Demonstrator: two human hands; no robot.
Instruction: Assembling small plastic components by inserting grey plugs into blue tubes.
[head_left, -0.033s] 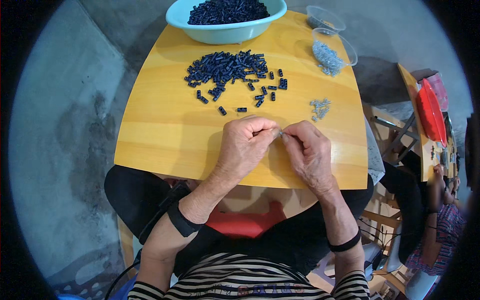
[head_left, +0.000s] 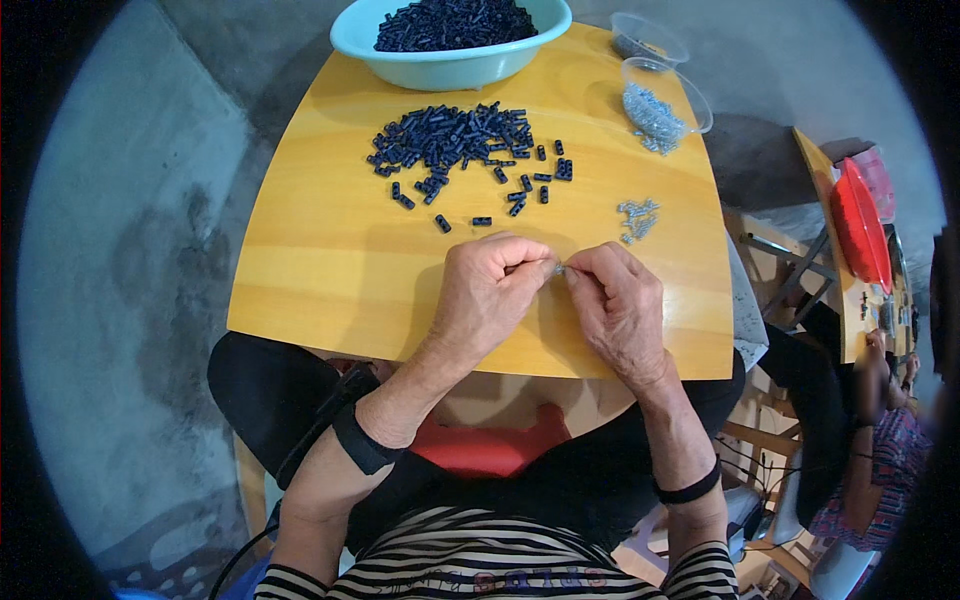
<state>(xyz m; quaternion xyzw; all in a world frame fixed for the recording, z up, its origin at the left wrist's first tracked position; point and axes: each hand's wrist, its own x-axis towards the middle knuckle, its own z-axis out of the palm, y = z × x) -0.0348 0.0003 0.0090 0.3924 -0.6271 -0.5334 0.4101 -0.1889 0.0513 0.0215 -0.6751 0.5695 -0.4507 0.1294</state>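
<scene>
My left hand [head_left: 495,285] is closed in a pinch above the near part of the yellow table [head_left: 330,265]. Between its fingertips shows a tiny silvery screw-like piece [head_left: 559,268], mostly hidden by the fingers. My right hand [head_left: 618,305] is pinched too, its thumb and forefinger meeting the left fingertips at that piece. Whether the right fingers grip it or something else is too small to see. Beyond my hands lies a heap of small black blocks with holes [head_left: 450,138], several scattered singly toward me. A little pile of silvery screw-like pieces [head_left: 637,218] lies past my right hand.
A light blue basin [head_left: 450,68] full of black pieces stands at the far edge. At the far right, a clear plastic cup [head_left: 700,110] lies tipped with silvery pieces spilling out, beside another clear tub [head_left: 675,45]. Rightward, another person works near a red basin [head_left: 862,225].
</scene>
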